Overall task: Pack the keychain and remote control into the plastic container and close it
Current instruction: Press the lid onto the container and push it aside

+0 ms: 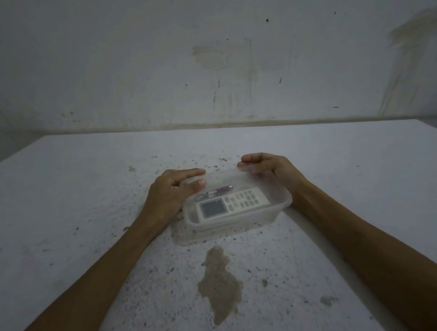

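A clear plastic container (277,207) sits in the middle of the table with a transparent lid (221,178) lying over its top. Inside lies a white remote control (233,204), screen end to the left. Behind it rests the keychain (216,191) with metal rings and a purple piece. My left hand (170,194) grips the lid's far left corner, thumb on top. My right hand (268,170) curls over the lid's far right edge. Whether the lid is fully seated all round I cannot tell.
The white table (82,205) is speckled with dark marks. A brown stain (219,282) lies in front of the container. A stained white wall (202,60) stands close behind the table's far edge.
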